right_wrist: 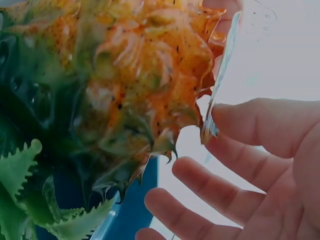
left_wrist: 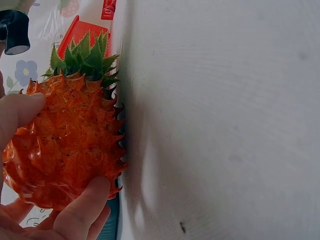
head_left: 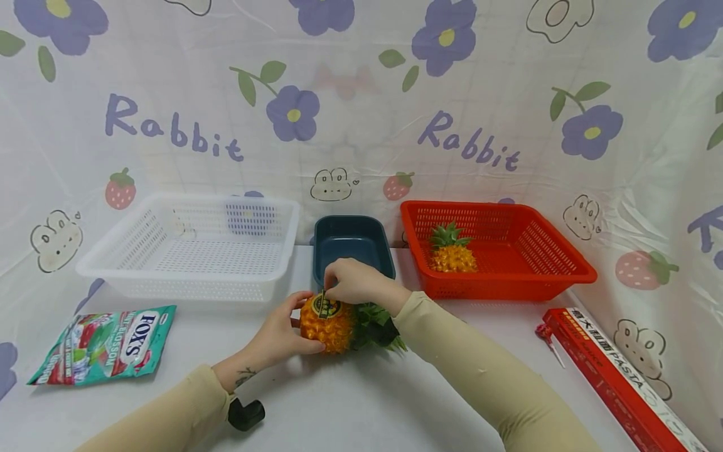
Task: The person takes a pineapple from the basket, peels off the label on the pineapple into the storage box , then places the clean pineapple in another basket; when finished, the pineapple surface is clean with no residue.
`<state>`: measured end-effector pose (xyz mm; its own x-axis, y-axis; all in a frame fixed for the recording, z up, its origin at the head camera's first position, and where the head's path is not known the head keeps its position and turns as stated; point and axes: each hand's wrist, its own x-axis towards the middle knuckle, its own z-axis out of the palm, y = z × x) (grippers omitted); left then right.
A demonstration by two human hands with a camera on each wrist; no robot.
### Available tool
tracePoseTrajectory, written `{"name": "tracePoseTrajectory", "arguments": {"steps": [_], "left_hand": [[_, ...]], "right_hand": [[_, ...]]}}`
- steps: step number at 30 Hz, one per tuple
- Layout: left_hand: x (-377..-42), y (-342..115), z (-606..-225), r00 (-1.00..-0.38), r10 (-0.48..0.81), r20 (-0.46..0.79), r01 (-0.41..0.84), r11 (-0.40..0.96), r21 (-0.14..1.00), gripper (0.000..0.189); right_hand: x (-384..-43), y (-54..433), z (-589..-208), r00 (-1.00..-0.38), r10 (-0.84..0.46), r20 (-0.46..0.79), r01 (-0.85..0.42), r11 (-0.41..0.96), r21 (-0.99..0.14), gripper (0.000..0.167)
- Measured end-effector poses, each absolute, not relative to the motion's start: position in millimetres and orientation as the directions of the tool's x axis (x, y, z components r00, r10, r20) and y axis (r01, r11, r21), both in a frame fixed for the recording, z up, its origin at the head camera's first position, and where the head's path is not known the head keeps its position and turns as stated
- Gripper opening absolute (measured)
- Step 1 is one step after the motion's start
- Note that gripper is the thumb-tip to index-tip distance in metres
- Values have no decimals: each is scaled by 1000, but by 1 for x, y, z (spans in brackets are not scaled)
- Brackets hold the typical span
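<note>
An orange, spiky pineapple point(head_left: 334, 334) lies on its side on the white table, its green leaves toward the right. My left hand point(head_left: 279, 336) grips its base end, thumb at the front and fingers behind. In the left wrist view, its fingertips press the bumpy skin of the pineapple point(left_wrist: 70, 135). A black and gold label point(head_left: 324, 306) is on the upper side of the fruit. My right hand point(head_left: 361, 281) reaches over the pineapple. In the right wrist view, its thumb and forefinger pinch the label's edge point(right_wrist: 220, 82), which stands off the skin.
Behind the hands is a dark blue bin point(head_left: 353, 226). A white basket point(head_left: 186, 276) stands left; a red basket point(head_left: 497, 285) with another pineapple point(head_left: 454, 254) stands right. A candy bag point(head_left: 107, 348) lies at left, a lollipop point(head_left: 548, 336) and pasta box point(head_left: 615, 383) at right.
</note>
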<state>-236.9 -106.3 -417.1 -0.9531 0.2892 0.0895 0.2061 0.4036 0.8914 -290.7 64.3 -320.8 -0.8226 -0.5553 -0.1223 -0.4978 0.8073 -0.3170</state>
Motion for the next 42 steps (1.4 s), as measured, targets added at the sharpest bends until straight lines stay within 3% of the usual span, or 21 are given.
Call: {"name": "tracePoseTrajectory", "arguments": {"steps": [5, 11, 15, 19, 24, 31, 42], "left_hand": [[-237, -106, -418, -951, 293, 102, 220, 405, 887, 87], [-236, -107, -417, -956, 280, 90, 206, 420, 884, 88], [-236, -106, -416, -954, 285, 92, 211, 422, 882, 88], [-236, -107, -416, -954, 282, 105, 223, 426, 877, 89], [-236, -106, -417, -955, 276, 112, 224, 416, 881, 89], [-237, -106, -420, -954, 279, 112, 221, 398, 890, 90], [-238, -107, -420, -952, 280, 120, 231, 407, 884, 89]], "right_hand": [[-288, 64, -313, -838, -538, -91, -485, 811, -326, 8], [-283, 71, -282, -811, -580, -81, -488, 746, -454, 9], [-293, 78, -262, -842, -539, -9, -470, 743, -476, 9], [-313, 83, -255, -896, -442, 48, -420, 804, -422, 11], [-338, 88, -264, -936, -351, 10, -335, 884, -326, 13], [-359, 93, -291, -943, -317, -96, -301, 942, -151, 17], [-364, 96, -302, -941, -317, -118, -307, 946, -100, 14]]}}
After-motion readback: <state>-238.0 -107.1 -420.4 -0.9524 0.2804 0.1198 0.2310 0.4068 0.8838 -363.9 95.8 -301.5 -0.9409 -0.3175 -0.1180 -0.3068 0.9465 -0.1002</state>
